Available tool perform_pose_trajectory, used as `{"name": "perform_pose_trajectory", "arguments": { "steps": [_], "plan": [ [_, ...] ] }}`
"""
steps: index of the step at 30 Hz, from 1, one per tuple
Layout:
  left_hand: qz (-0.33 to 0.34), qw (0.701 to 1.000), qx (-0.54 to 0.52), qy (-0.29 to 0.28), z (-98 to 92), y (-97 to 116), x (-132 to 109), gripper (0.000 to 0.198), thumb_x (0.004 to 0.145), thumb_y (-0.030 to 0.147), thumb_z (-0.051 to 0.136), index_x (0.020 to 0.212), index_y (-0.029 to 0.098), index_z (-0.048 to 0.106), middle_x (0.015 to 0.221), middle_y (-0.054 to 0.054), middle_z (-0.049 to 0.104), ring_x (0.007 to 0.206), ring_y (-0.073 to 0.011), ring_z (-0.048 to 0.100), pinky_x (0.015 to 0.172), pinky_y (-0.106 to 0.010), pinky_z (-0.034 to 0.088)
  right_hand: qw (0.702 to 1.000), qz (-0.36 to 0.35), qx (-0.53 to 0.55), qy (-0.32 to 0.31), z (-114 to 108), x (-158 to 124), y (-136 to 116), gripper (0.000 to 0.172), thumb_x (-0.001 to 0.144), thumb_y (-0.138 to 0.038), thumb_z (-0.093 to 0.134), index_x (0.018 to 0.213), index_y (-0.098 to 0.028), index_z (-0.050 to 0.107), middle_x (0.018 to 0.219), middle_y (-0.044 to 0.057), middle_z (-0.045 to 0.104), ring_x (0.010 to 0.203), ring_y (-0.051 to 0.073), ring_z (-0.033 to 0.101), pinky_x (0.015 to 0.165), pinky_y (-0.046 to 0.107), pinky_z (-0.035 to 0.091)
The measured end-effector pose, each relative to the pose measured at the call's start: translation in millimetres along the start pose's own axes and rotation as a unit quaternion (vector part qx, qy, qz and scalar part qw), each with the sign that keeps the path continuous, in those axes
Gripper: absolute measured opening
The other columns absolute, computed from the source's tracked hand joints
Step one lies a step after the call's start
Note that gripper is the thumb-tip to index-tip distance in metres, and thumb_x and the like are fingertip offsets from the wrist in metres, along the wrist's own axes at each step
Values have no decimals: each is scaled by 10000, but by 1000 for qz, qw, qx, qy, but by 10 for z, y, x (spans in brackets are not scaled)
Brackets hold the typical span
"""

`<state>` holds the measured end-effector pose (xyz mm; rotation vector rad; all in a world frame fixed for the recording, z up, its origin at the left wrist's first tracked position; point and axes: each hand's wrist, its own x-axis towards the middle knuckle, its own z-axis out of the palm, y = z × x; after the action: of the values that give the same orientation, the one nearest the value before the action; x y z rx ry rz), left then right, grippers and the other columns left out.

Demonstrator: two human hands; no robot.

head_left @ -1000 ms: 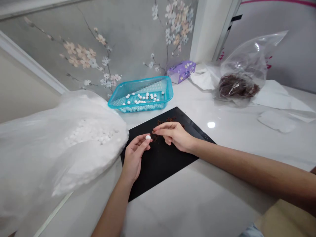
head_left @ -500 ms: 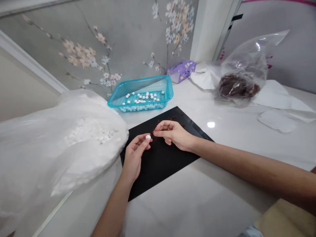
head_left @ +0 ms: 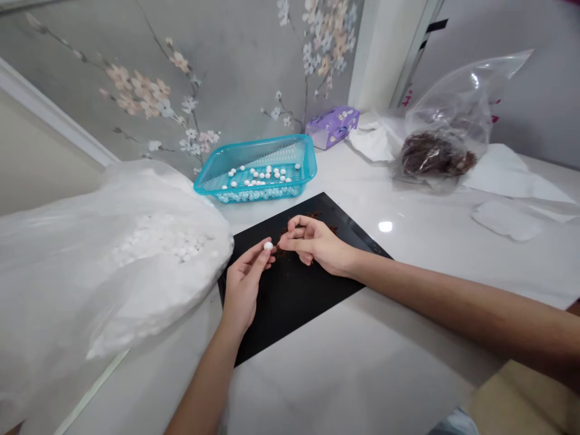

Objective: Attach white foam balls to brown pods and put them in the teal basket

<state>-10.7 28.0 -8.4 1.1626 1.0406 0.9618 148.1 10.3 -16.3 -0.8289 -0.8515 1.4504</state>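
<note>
My left hand (head_left: 246, 279) pinches a small white ball (head_left: 268, 246) between thumb and fingertips, over the left part of a black mat (head_left: 290, 314). Close to the ball, on its right, my right hand (head_left: 315, 243) has thumb and index finger pressed together. Whatever lies between those fingertips is too small to make out. Reddish-brown shreds (head_left: 313, 214) lie on the mat behind and beneath my right hand, partly hidden by it.
A blue plastic basket (head_left: 260, 194) with several white balls stands behind the mat. At left sits a big translucent bag (head_left: 136, 320) of white balls. Toward the back right are a purple tissue pack (head_left: 334, 127), white paper (head_left: 507, 172) and a clear bag of brown shreds (head_left: 432, 154).
Both hands keep nearly the same pose, the ball still in my left fingers. The whole view has shifted slightly, and my right fingertips remain close to the ball.
</note>
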Motion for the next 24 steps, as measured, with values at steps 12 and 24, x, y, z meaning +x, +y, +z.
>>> {"name": "perform_pose_trajectory", "arguments": {
  "steps": [12,24],
  "plan": [
    [-3,1000,17,3,10,2,4,311,674,300,718,962,183,715,905,-59,717,736,-103,585,714,-216,437,1000,11,3,4,11,3,0,472,554,-321,787,717,-194,362,731,-40,646,358,-3,374,307,145,267],
    [5,999,36,-1,0,-26,-3,293,693,298,703,974,215,713,960,-44,718,756,-101,587,743,-212,452,1000,15,2,-2,23,7,-35,468,548,-321,788,663,-185,355,697,-48,613,353,-13,346,322,153,270]
  ]
}}
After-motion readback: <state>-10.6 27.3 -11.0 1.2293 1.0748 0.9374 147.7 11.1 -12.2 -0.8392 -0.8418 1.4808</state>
